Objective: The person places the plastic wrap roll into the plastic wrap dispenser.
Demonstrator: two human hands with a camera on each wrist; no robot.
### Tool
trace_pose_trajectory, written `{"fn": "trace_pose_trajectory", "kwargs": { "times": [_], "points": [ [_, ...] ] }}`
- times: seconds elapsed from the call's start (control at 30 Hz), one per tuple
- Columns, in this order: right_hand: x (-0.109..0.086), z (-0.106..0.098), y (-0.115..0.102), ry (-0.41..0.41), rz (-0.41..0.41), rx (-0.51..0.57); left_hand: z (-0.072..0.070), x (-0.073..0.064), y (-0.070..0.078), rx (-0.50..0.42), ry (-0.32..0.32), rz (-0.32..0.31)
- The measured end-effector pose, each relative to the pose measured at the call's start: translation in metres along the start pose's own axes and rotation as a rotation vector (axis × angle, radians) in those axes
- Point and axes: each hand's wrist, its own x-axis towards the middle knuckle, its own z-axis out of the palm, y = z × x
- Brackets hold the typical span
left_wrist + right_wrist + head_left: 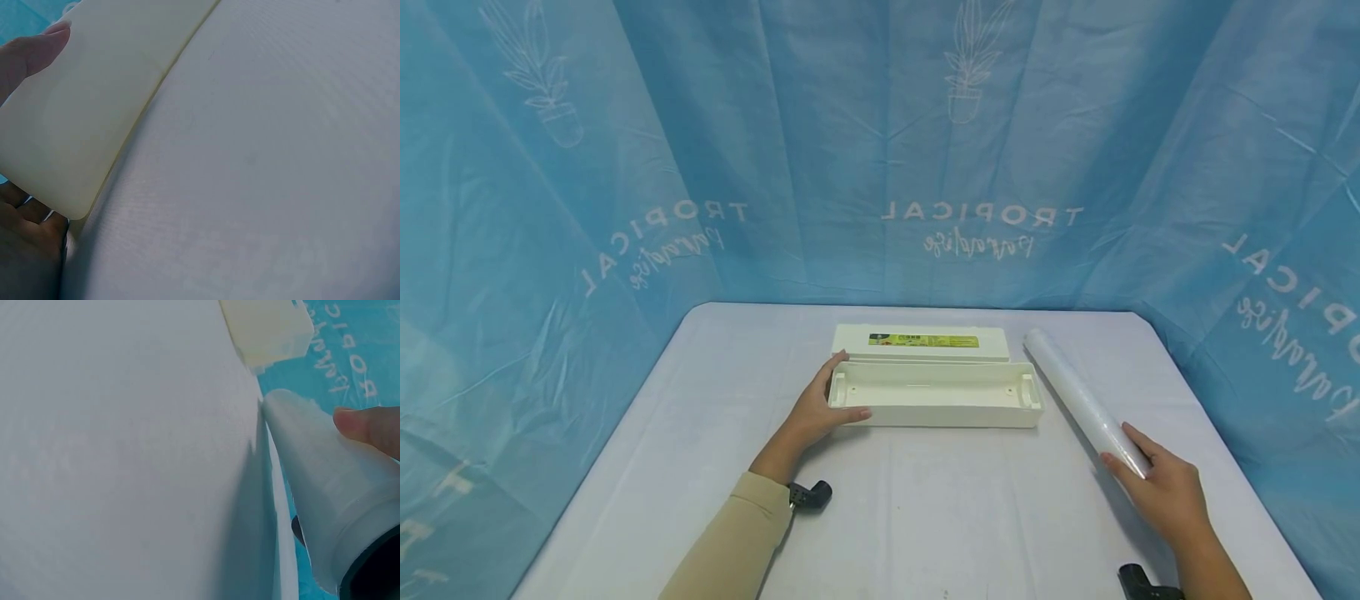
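A long cream plastic box [936, 416] stands on the table with its hinged lid [925, 332] folded back behind it, a yellow-green label on the lid. My left hand [820, 408] grips the box's left end, thumb at the front wall and fingers at the back. The left wrist view shows that thumb against the box's front wall [94, 94]. On the right, my right hand [1165, 483] holds the near end of a roll of plastic wrap [1082, 396], which slants away to the far left. In the right wrist view the roll's hollow core [375, 569] faces the camera.
A white cloth covers the table [925, 517]. Blue curtains [880, 150] with white print hang around its back and sides. A black wrist camera [810, 496] sits on the left wrist, another [1142, 583] near the right.
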Motion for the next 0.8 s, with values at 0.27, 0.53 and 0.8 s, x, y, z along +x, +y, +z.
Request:
{"fn": "trace_pose_trajectory", "kwargs": {
  "times": [0.27, 0.53, 0.8],
  "points": [
    [0.003, -0.003, 0.003, -0.018, 0.035, -0.017, -0.001, 0.002, -0.002, -0.005, -0.006, -0.003],
    [0.005, -0.008, 0.003, -0.037, 0.066, -0.026, -0.002, 0.001, -0.003, -0.016, -0.011, -0.001],
    [0.01, -0.014, 0.001, -0.023, 0.1, -0.032, -0.002, 0.001, 0.0, -0.03, -0.021, 0.006]
  ]
}}
